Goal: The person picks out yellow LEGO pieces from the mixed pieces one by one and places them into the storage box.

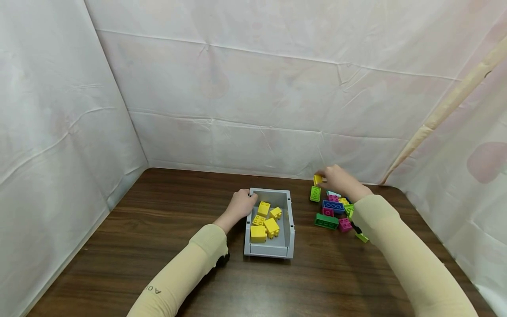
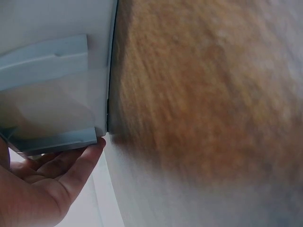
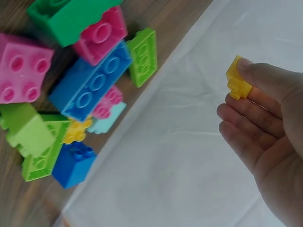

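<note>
My left hand (image 1: pixel 242 204) holds the grey plastic bin (image 1: pixel 269 252) at its far left corner. In the left wrist view its fingers (image 2: pixel 84 165) lie against the bin's (image 2: pixel 57 61) end wall; the thumb is mostly cut off. Inside the bin lie several yellow toy bricks (image 1: pixel 258 234). My right hand (image 1: pixel 341 181) is at the far right of the table, above a group of loose bricks. Between thumb and fingers it pinches a small yellow brick (image 3: pixel 239 79), also seen in the head view as a yellow brick (image 1: pixel 317 180).
Loose bricks lie right of the bin: a lime brick (image 1: pixel 315 193), a blue brick (image 1: pixel 333 207), a green brick (image 1: pixel 326 221), a magenta brick (image 1: pixel 345 225) and several others, some overlapping. A white cloth (image 1: pixel 245 88) hangs behind the dark wooden table (image 1: pixel 166 220) and along both sides.
</note>
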A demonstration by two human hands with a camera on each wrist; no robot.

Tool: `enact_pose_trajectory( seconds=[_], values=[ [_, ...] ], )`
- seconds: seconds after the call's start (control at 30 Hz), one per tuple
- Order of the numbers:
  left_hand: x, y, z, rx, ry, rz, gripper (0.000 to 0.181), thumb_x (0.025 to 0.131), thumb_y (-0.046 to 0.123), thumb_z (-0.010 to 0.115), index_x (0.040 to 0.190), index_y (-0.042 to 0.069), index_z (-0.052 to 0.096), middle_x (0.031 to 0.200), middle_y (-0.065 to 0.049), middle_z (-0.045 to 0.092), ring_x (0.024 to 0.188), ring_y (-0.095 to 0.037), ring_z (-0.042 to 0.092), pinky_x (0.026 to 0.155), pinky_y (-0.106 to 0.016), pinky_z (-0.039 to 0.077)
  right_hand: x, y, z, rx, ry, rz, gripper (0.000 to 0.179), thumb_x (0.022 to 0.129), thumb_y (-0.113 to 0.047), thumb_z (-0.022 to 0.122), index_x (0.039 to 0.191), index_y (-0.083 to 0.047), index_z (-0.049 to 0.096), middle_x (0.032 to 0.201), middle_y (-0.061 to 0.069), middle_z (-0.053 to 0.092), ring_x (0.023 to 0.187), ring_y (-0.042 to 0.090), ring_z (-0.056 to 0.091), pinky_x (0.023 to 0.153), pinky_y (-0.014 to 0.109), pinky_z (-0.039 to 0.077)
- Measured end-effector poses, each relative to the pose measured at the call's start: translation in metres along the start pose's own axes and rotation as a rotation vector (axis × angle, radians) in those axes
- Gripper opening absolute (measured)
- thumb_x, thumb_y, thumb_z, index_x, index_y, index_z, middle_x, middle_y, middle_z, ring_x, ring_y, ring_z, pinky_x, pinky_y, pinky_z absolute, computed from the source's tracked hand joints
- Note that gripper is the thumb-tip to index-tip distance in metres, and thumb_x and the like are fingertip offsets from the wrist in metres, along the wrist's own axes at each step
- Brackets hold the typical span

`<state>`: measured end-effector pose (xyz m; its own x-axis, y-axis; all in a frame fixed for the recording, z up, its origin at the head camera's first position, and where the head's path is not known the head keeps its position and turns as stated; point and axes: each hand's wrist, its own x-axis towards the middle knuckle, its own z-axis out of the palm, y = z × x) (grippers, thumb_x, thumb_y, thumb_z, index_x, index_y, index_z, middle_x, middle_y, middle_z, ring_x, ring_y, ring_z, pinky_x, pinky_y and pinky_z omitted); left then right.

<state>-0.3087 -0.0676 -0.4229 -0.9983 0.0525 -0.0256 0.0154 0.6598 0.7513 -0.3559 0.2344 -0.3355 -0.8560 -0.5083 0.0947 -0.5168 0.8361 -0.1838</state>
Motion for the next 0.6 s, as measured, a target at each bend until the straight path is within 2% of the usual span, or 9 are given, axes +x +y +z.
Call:
enact_pose_trajectory(
  seconds=[0.27, 0.43, 0.53, 0.6],
  values=[
    [0.000, 0.000, 0.000, -0.015, -0.002, 0.010, 0.041, 0.096, 0.027, 0.041, 0.118, -0.004, 0.057, 0.070, -0.007, 0.043, 0.059, -0.017, 0.040, 0.071, -0.034, 0.044, -0.002, -0.020, -0.009, -0.036, 0.036, -0.029, 0.033, 0.081, -0.010, 0.073, 0.110, 0.003, 0.065, 0.103, 0.019, 0.067, 0.091, 0.029, 0.065, 0.078, 0.041, 0.054],
    [-0.001, 0.001, 0.000, -0.014, -0.003, 0.001, 0.046, 0.097, 0.027, 0.041, 0.127, -0.006, 0.052, 0.073, -0.008, 0.047, 0.072, -0.020, 0.049, 0.076, -0.035, 0.044, -0.006, -0.031, -0.015, -0.057, 0.045, -0.053, 0.035, 0.081, -0.014, 0.073, 0.111, 0.002, 0.065, 0.104, 0.017, 0.067, 0.092, 0.028, 0.064, 0.077, 0.039, 0.054],
    [-0.001, 0.000, 0.000, -0.018, -0.002, 0.006, 0.045, 0.097, 0.027, 0.042, 0.125, -0.006, 0.053, 0.071, -0.007, 0.047, 0.069, -0.019, 0.048, 0.072, -0.033, 0.044, -0.009, -0.038, -0.017, -0.053, 0.056, -0.079, 0.034, 0.081, -0.014, 0.073, 0.111, 0.001, 0.066, 0.103, 0.015, 0.067, 0.090, 0.026, 0.064, 0.075, 0.038, 0.055],
    [-0.001, 0.000, 0.000, -0.021, -0.003, 0.010, 0.042, 0.096, 0.026, 0.042, 0.121, -0.005, 0.055, 0.070, -0.007, 0.045, 0.061, -0.017, 0.043, 0.068, -0.032, 0.044, -0.012, -0.043, -0.018, -0.049, 0.064, -0.100, 0.034, 0.081, -0.015, 0.074, 0.110, 0.000, 0.066, 0.103, 0.013, 0.067, 0.089, 0.025, 0.064, 0.074, 0.037, 0.055]
  ],
)
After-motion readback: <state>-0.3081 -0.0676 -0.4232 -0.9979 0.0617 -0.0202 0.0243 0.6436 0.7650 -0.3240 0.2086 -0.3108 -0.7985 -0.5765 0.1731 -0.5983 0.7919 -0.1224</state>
